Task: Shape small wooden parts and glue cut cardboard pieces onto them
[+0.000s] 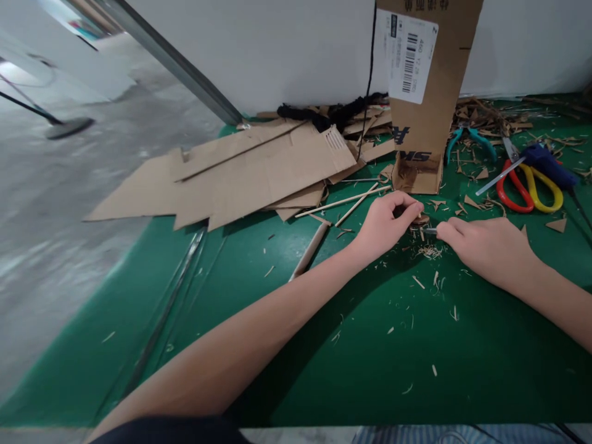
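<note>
Just right of centre in the frame, a small brown piece shows at the fingertips of the left hand, whose thumb and fingers are pinched together on it; the grip covers most of it, so its full shape cannot be told. Close against its lower right is a short metal blade, which juts from the right hand. That hand is curled into a fist around the tool, hiding its handle. Directly below the blade lies a little pile of pale shavings, with more slivers strewn toward the bottom of the frame across the green tabletop.

Above the hands stands a tall cardboard box bearing a white label. At right of the frame lie scissors with one red and one yellow handle, a blue glue gun overlapping them, and teal pliers. Left of the hands, thin wooden sticks cross beside a cardboard tube, and flattened cardboard spreads over the table's edge. At upper left is grey floor.
</note>
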Motion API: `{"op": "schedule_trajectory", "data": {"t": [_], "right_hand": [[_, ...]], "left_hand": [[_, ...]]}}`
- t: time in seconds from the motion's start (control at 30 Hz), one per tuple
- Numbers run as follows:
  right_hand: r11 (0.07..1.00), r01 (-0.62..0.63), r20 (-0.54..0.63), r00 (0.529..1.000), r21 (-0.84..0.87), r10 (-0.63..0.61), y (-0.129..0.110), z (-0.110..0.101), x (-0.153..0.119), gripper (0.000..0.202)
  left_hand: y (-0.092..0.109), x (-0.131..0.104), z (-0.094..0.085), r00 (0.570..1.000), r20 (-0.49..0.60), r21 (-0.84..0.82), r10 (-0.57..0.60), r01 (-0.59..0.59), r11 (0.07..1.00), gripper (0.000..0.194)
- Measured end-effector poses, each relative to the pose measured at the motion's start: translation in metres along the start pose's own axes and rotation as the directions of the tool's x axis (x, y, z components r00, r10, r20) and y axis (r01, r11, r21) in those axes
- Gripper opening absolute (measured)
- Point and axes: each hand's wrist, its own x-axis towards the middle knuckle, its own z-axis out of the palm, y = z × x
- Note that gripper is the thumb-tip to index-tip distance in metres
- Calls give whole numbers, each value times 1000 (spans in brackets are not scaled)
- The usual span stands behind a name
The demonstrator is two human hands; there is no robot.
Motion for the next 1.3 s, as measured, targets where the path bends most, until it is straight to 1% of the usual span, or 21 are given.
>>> {"op": "schedule_trajectory", "data": {"t": [0.13,0.27,0.37,0.5,0.57,0.73,0.87,1.03,1.13,1.3], "right_hand": [[1000,19,35,999,20,-19,-4,-2,-3,30],[1000,4,21,1000,26,-4,-6,2,-7,22],[1000,-11,-28,1000,25,11,-4,5,-8,14],[996,-76,-140,988,-47,69,-2,5,-5,18],[994,-82,-184,981,-69,68,-1,5,-1,20],[996,-69,-215,975,-52,56,-2,6,3,22],[996,-80,-161,984,-46,72,-3,5,3,21],[995,-76,-15,997,-63,75,-5,2,2,20],[997,-75,51,996,-33,77,-6,1,0,20],[999,-30,82,996,24,28,-7,2,-4,17]], "left_hand": [[2,-1,0,1000,3,-1,-10,10,1000,17],[3,-1,0,1000,3,12,-8,8,1000,18],[4,0,-1,1000,17,36,-20,19,999,19],[8,-1,-1,999,18,25,-33,33,999,20],[9,-1,-1,999,15,15,-37,36,999,20],[10,-1,-1,1000,18,26,-21,20,999,21],[7,0,0,1000,11,65,3,-3,998,21],[5,0,0,1000,8,75,13,-14,997,19],[4,0,0,1000,2,69,13,-13,998,18],[5,-1,0,1000,3,49,8,-9,999,18]]}}
